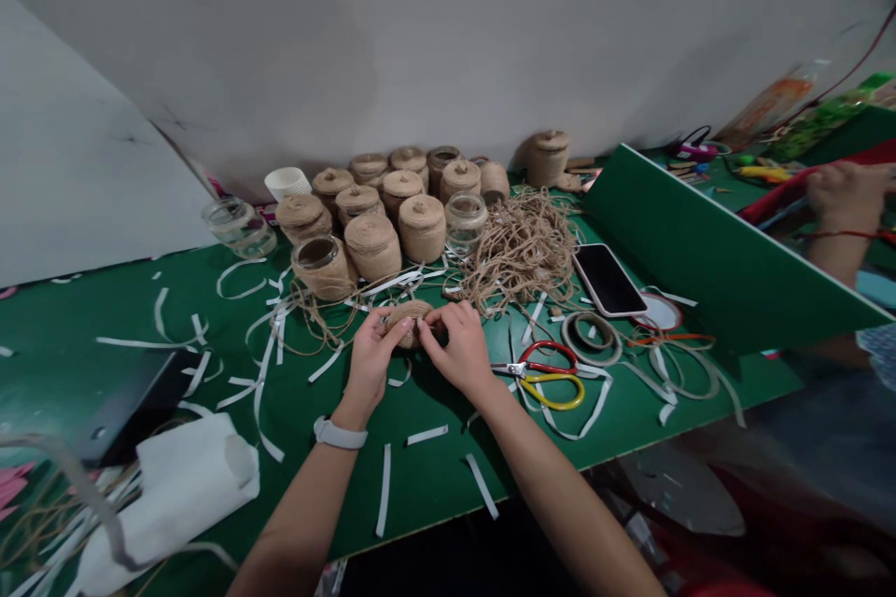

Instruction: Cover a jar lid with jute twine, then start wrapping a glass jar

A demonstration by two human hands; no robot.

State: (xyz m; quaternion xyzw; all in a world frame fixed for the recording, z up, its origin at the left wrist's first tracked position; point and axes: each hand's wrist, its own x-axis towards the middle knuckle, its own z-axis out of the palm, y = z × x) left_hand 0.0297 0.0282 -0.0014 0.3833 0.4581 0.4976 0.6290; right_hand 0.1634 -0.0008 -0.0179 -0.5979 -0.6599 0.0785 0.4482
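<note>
Between both hands, just above the green table, is a round lid wound with jute twine. The fingers of my left hand grip its left edge, thumb on the near side. My right hand pinches the right edge, its fingertips close to the left thumb. Beyond them stand several twine-wrapped jars, some lidded. A heap of loose jute twine lies to their right. Scissors with one red and one yellow handle rest right of my right hand.
White paper strips litter the table. A phone and tape rolls lie at right, before an upright green board. Beyond it another person's hand shows. A bare glass jar stands at left, with a white paper roll nearer.
</note>
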